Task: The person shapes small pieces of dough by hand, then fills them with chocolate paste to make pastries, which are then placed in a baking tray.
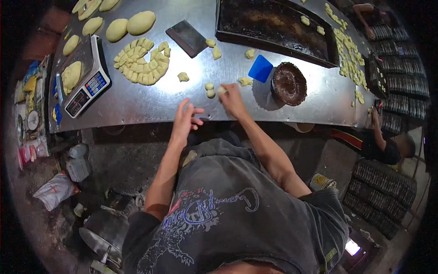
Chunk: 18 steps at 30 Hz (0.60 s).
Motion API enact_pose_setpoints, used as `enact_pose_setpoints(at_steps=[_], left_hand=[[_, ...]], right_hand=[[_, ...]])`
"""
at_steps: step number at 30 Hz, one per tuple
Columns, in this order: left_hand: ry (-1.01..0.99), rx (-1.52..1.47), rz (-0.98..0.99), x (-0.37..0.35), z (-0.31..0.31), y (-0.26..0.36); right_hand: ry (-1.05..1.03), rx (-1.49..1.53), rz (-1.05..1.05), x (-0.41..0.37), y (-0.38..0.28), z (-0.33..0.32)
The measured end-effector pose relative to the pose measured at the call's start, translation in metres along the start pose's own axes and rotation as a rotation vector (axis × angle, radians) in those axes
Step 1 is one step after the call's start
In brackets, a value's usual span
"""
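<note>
My right hand (232,99) is closed round a small piece of dough (222,91) on the metal table, partly hidden and slightly blurred. Just left of it, two small dough balls (210,90) touch each other. My left hand (185,119) hangs over the table's front edge, fingers apart, holding nothing. A loose dough piece (183,76) lies farther left, and another (245,81) sits behind my right hand, close to a blue scraper (260,68). Cut dough pieces (145,68) form a cluster at the left.
A digital scale (86,86) carries dough at the left, with large dough balls (117,30) behind. A round dark bowl (289,84) stands right of the scraper. Farther back are a dark slab (186,38) and a large tray (278,27). Other people (388,146) are at the right.
</note>
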<state>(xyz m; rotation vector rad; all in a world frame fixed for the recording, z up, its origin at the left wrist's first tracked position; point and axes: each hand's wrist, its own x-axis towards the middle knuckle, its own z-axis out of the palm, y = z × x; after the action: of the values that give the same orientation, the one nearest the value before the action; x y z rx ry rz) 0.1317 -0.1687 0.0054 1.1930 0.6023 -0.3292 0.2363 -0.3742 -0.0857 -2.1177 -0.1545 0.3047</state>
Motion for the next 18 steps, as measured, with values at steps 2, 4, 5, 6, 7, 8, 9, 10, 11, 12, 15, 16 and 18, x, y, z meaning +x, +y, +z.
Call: enact_pose_setpoints(at_steps=[2,4,5,6,7,8,9,10,11,12,15,16,18], left_hand=[[0.069,-0.021,0.055,-0.004,-0.016,0.006],[0.135,-0.048,0.112,-0.010,-0.032,0.012],[0.173,-0.057,0.131,-0.015,-0.040,0.014],[0.214,-0.074,0.164,-0.021,-0.047,0.017],[0.239,-0.099,0.170,-0.025,-0.055,0.015],[0.268,-0.125,0.177,-0.027,-0.064,0.012],[0.300,-0.152,0.184,-0.029,-0.072,0.010],[0.310,-0.183,0.179,-0.032,-0.077,0.010],[0.307,-0.186,0.182,-0.034,-0.079,0.009],[0.305,-0.183,0.180,-0.033,-0.079,0.009],[0.266,-0.161,0.170,-0.033,-0.075,0.012],[0.223,-0.156,0.170,-0.032,-0.072,0.015],[0.157,-0.160,0.200,-0.025,-0.057,0.023]], right_hand=[[-0.065,-0.077,-0.048,-0.001,0.005,0.010],[-0.057,-0.083,-0.088,0.001,0.004,0.005],[0.010,-0.157,-0.128,0.007,0.005,-0.006],[0.074,-0.227,-0.168,0.011,0.012,-0.019],[0.136,-0.295,-0.207,0.014,0.018,-0.030],[0.193,-0.450,-0.161,0.016,0.012,-0.041],[0.249,-0.603,-0.115,0.018,0.006,-0.051],[0.266,-0.659,-0.187,0.024,0.024,-0.055],[0.278,-0.712,-0.255,0.030,0.045,-0.056],[0.244,-0.532,-0.203,0.033,0.050,-0.061],[0.121,-0.057,-0.024,0.047,0.032,-0.056],[0.075,0.056,0.057,0.040,0.015,-0.050],[-0.033,0.202,0.150,0.024,-0.033,-0.039]])
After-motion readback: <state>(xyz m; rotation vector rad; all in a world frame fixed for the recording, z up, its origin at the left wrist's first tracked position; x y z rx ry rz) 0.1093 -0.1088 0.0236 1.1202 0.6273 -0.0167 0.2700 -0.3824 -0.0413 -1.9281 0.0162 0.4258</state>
